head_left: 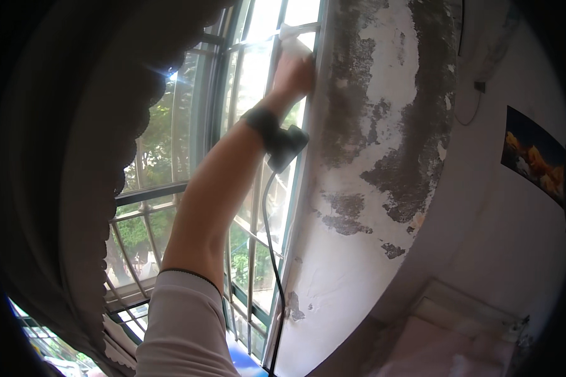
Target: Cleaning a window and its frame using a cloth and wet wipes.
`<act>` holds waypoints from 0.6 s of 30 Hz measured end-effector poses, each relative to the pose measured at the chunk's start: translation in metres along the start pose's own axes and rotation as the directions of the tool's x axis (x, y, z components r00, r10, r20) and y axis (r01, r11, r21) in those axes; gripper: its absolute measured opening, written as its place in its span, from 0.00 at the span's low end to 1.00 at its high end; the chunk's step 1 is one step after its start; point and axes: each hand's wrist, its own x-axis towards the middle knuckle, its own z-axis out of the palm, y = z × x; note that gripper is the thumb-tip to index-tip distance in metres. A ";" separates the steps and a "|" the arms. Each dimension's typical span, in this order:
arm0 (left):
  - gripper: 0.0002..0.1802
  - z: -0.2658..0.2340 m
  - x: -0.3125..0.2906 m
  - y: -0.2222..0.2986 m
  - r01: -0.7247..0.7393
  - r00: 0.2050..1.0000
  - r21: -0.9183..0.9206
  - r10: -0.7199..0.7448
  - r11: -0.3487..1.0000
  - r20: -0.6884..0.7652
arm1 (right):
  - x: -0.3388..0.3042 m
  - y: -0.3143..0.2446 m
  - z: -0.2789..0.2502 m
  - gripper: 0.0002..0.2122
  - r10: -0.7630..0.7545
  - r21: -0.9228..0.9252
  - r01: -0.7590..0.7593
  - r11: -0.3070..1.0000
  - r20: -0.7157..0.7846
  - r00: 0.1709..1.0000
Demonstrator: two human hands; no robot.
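My left hand (pixel 294 74) is raised high at the window's right side, its arm stretched up from the lower edge. Its fingers are closed round a white cloth or tissue (pixel 293 41), somewhat blurred against the bright light. The cloth is up against the window frame and bars (pixel 299 27); whether it touches the glass I cannot tell. A black band with a small dark box (pixel 287 149) sits on my wrist, and a black cable (pixel 273 251) hangs down from it. My right hand is out of view.
A dark curtain (pixel 75 188) with a scalloped edge hangs at the left. Beside the window, the white wall (pixel 358 283) has peeling grey patches. A mountain picture (pixel 533 156) hangs at the right. Something pale pink (pixel 434 345) lies low at the right. Trees show outside.
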 end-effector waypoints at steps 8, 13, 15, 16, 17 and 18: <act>0.11 -0.022 -0.015 0.009 -0.140 0.966 -0.098 0.114 0.985 -0.233 | 0.012 0.021 0.005 0.20 -0.023 -0.017 0.024 1.000 0.038 0.999; 0.14 -0.029 -0.025 -0.008 -0.417 0.896 -0.036 0.403 0.908 -0.188 | 0.017 0.028 0.020 0.20 -0.036 -0.004 0.036 0.999 0.074 0.997; 0.13 -0.028 -0.016 -0.042 -0.407 0.908 -0.108 0.389 0.907 -0.155 | 0.028 0.024 0.026 0.20 -0.064 -0.007 0.065 0.998 0.124 0.990; 0.13 -0.016 0.008 -0.024 -0.343 0.933 -0.131 0.322 0.930 -0.160 | 0.019 0.024 0.021 0.20 -0.053 -0.007 0.054 0.999 0.077 0.996; 0.13 -0.010 0.011 -0.022 -0.344 0.933 -0.129 0.322 0.930 -0.163 | 0.023 0.024 0.021 0.20 -0.055 -0.009 0.056 0.998 0.076 0.996; 0.12 -0.005 0.014 -0.019 -0.253 0.953 -0.117 0.227 0.960 -0.200 | 0.027 0.023 0.022 0.20 -0.042 -0.012 0.043 0.999 0.078 0.996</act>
